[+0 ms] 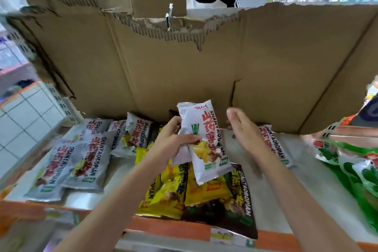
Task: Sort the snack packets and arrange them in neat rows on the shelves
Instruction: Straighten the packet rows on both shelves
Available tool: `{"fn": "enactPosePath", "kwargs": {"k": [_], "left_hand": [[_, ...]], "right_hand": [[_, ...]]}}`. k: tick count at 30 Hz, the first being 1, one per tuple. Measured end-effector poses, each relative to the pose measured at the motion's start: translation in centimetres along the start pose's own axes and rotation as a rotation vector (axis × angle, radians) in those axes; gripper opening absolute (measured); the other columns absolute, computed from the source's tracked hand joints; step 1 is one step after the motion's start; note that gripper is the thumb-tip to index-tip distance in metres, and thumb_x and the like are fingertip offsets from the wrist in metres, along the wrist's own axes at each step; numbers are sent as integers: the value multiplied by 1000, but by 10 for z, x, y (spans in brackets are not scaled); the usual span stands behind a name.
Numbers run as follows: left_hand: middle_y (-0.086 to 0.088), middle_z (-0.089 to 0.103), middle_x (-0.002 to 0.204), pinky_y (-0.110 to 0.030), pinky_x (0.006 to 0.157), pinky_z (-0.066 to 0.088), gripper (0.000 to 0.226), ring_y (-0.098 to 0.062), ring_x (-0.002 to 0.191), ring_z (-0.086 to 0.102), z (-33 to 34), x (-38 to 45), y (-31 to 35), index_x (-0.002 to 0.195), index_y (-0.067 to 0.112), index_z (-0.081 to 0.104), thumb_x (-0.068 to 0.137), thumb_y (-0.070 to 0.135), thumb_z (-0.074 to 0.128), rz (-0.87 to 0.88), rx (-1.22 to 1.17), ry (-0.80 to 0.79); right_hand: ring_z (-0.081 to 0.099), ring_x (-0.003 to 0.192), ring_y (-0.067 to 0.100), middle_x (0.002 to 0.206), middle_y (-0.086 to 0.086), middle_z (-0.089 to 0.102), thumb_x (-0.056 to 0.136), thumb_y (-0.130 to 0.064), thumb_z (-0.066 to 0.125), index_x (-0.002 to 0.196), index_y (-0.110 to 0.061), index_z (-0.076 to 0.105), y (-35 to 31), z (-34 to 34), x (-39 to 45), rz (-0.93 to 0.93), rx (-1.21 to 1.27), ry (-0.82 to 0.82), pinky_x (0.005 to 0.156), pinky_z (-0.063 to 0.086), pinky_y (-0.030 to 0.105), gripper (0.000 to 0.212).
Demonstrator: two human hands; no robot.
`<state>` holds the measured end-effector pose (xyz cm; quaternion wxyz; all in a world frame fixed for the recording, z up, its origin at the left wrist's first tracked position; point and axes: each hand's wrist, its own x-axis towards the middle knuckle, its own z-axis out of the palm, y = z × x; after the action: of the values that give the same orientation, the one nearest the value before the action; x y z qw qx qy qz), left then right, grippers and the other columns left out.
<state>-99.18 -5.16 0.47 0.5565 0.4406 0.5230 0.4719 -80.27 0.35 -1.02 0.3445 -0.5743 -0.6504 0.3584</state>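
Torn cardboard (184, 63) backs the shelf (306, 200); left hand (173, 141) grips white packets (204, 141), right hand (243, 129) flat, fingers released.

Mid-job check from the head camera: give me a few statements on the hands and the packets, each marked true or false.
1. The left hand grips white packets. True.
2. The right hand holds a yellow packet. False: it is open and holds nothing.
3. White packets lie on the shelf's left side. True.
4. Yellow packets lie below the held ones. True.
5. The green packets are on the far left. False: they are at the right edge.
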Motion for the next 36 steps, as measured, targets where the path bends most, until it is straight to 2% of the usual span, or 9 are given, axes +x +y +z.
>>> {"fn": "enactPosePath", "kwargs": {"k": [3, 8, 15, 18, 22, 25, 28, 32, 36], "left_hand": [[-8, 71, 101, -43, 77, 56, 43, -29, 88, 69, 0, -1, -1, 114, 11, 55, 75, 0, 70, -15, -18, -1], [-6, 72, 99, -38, 73, 58, 42, -27, 87, 70, -1, -2, -4, 112, 4, 53, 74, 0, 71, -3, -21, -2], [-8, 71, 101, -41, 74, 56, 38, -30, 87, 69, -29, -4, -6, 110, 6, 54, 76, 2, 70, -8, -20, 79], [-10, 71, 103, -49, 83, 53, 42, -34, 91, 68, -59, -10, -3, 108, 7, 56, 70, 3, 72, -2, -7, 145], [-4, 73, 88, -33, 65, 57, 35, -20, 78, 71, -105, -28, -3, 101, 14, 62, 71, 2, 74, 33, 53, 258], [-5, 59, 108, -25, 78, 47, 43, -15, 95, 61, -148, -39, -19, 107, 20, 66, 69, 35, 79, 49, 519, 419], [-7, 46, 125, -35, 91, 33, 58, -26, 117, 40, -183, -48, -45, 110, 26, 68, 68, 65, 62, 1, 1065, 465], [-8, 40, 133, -40, 101, 24, 65, -29, 127, 26, -195, -58, -61, 97, 27, 70, 68, 75, 38, 11, 1259, 509], [-11, 35, 136, -41, 105, 23, 69, -31, 130, 27, -191, -61, -71, 110, 18, 58, 73, 71, 34, 8, 1203, 508]], "right_hand": [[35, 129, 35, 140, 18, 38, 91, -43, 52, 135, -15, 42, 55, -13, 18, 202, -406, 122, 103, 31, 41, 53], [33, 127, 41, 146, 24, 27, 82, -48, 62, 149, -32, 12, 112, -25, -3, 428, -650, 64, 104, 29, 45, 85], [58, 99, 20, 121, 1, 58, 80, -18, 68, 128, -33, 47, 36, -9, -12, 145, 102, 66, 74, 51, 33, 54], [56, 72, 6, 99, -11, 60, 82, -25, 66, 120, -39, 48, -19, 12, -21, -2, 298, -47, 51, 43, 17, 44], [53, 62, -3, 91, -17, 58, 80, -34, 62, 117, -43, 49, -59, 52, -30, -115, 284, -216, 57, 40, 17, 40], [58, 85, 3, 103, -14, 57, 72, -46, 59, 120, -44, 47, -69, 94, -30, -87, 195, -291, 78, 52, 33, 50], [39, 130, 23, 142, 5, 33, 78, -62, 55, 134, -49, 31, -76, 138, -35, -46, 54, -394, 107, 35, 43, 63], [14, 143, 30, 156, 6, -14, 86, -64, 43, 147, -39, -11, -75, 175, -53, -64, -211, -618, 112, 22, 41, 84], [4, 145, 28, 158, 7, -10, 79, -76, 33, 143, -44, -19, -62, 178, -49, -88, -342, -651, 115, 16, 45, 89]]}}
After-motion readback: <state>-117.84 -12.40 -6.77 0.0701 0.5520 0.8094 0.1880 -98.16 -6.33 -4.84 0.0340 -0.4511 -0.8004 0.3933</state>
